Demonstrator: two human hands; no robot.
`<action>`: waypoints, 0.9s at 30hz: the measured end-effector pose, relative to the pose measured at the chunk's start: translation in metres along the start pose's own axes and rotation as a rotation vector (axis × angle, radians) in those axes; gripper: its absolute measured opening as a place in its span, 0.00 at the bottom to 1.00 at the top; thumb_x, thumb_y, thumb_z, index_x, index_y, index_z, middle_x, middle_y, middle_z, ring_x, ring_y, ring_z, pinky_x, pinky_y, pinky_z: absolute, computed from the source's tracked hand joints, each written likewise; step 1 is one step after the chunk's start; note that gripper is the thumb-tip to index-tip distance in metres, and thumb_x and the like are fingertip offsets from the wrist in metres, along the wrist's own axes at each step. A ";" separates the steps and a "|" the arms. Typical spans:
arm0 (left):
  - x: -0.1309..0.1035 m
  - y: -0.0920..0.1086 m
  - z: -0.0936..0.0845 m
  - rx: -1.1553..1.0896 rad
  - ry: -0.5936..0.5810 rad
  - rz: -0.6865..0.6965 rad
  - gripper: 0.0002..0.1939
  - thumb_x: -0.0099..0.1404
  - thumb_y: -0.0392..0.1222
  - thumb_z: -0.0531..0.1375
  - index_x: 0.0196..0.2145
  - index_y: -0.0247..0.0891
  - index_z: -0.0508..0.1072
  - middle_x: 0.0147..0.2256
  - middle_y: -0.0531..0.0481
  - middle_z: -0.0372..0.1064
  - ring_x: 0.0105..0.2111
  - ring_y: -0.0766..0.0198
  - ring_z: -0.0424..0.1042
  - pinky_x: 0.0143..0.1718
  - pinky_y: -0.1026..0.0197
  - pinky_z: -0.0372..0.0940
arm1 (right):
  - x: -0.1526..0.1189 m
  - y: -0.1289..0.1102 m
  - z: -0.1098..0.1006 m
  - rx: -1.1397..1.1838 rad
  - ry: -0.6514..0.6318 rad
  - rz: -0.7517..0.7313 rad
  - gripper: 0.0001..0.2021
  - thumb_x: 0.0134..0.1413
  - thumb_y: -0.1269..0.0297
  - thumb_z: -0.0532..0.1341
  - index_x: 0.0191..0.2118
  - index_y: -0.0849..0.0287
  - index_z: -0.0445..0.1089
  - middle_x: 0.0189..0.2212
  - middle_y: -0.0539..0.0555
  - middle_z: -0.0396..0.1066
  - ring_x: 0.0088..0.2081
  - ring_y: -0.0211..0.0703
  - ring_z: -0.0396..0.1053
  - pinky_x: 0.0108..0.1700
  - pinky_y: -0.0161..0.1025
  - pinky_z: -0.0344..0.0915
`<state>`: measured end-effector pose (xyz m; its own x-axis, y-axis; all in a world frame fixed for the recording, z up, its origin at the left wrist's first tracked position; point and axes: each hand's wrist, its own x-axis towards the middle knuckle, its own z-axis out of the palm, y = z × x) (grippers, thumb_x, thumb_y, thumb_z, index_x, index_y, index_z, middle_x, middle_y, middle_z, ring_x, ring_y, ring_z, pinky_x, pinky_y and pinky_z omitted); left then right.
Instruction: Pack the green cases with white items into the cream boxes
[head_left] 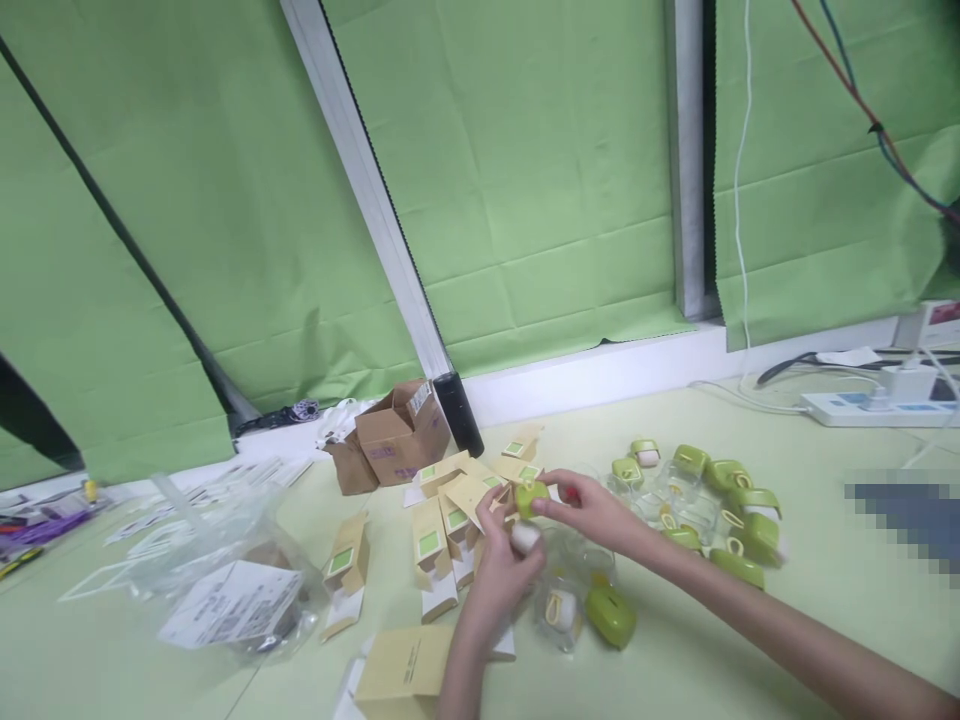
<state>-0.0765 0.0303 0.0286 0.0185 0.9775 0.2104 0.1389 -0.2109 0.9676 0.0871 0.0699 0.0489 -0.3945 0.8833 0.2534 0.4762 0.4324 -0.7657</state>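
My left hand (495,570) is closed around a small white rounded piece (525,538), whose end shows between the fingers. Just above it, my right hand (589,510) pinches a small green cap-like piece (529,497) with a yellowish loop. The left fingertips come close to the green piece; whether they touch it I cannot tell. Below the hands lie a clear plastic case (559,612) with a white piece and yellow loop inside, and a green rounded case (610,615). Several beige boxes with green windows (429,540) lie behind and left of my left hand.
More green and white cases (754,515) and clear cases lie to the right. A larger beige box (405,665) sits at the front. Leftward are a clear plastic bag (240,600) and a cardboard carton (401,435). A black cylinder (459,415) and a power strip (840,408) stand farther back.
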 end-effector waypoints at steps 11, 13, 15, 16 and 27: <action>0.001 -0.007 0.005 -0.389 0.089 -0.099 0.20 0.54 0.46 0.62 0.43 0.37 0.67 0.32 0.50 0.67 0.28 0.67 0.68 0.33 0.63 0.65 | -0.042 0.012 -0.067 -0.416 -0.427 0.167 0.12 0.24 0.65 0.70 0.13 0.57 0.64 0.14 0.45 0.58 0.17 0.35 0.54 0.21 0.34 0.49; -0.003 -0.005 0.008 -0.501 0.070 -0.162 0.23 0.54 0.44 0.63 0.48 0.37 0.66 0.31 0.50 0.67 0.30 0.65 0.70 0.37 0.60 0.65 | -0.048 0.016 -0.064 -0.492 -0.491 0.196 0.17 0.26 0.65 0.70 0.11 0.58 0.58 0.11 0.44 0.53 0.16 0.33 0.50 0.21 0.34 0.46; -0.006 -0.003 0.011 -0.553 0.060 -0.196 0.25 0.54 0.45 0.64 0.49 0.37 0.65 0.33 0.48 0.68 0.31 0.64 0.71 0.36 0.59 0.66 | -0.048 0.018 -0.062 -0.495 -0.494 0.178 0.17 0.28 0.60 0.70 0.12 0.58 0.59 0.13 0.44 0.54 0.17 0.34 0.52 0.21 0.34 0.46; -0.007 -0.002 0.013 -0.562 0.062 -0.196 0.24 0.54 0.45 0.64 0.48 0.37 0.66 0.35 0.47 0.69 0.30 0.64 0.71 0.35 0.60 0.66 | -0.047 0.017 -0.061 -0.467 -0.471 0.154 0.16 0.30 0.57 0.69 0.14 0.57 0.62 0.14 0.45 0.57 0.18 0.35 0.54 0.21 0.34 0.47; -0.002 -0.009 0.016 -0.039 0.087 -0.005 0.16 0.50 0.45 0.65 0.36 0.39 0.69 0.36 0.47 0.69 0.37 0.57 0.68 0.42 0.54 0.61 | -0.043 0.004 -0.049 -0.320 -0.293 -0.009 0.05 0.44 0.61 0.62 0.26 0.56 0.69 0.20 0.47 0.65 0.23 0.39 0.61 0.23 0.33 0.53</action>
<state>-0.0618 0.0305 0.0173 -0.0682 0.9742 0.2152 0.0998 -0.2079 0.9730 0.1445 0.0426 0.0639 -0.5843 0.8103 0.0450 0.6733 0.5150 -0.5305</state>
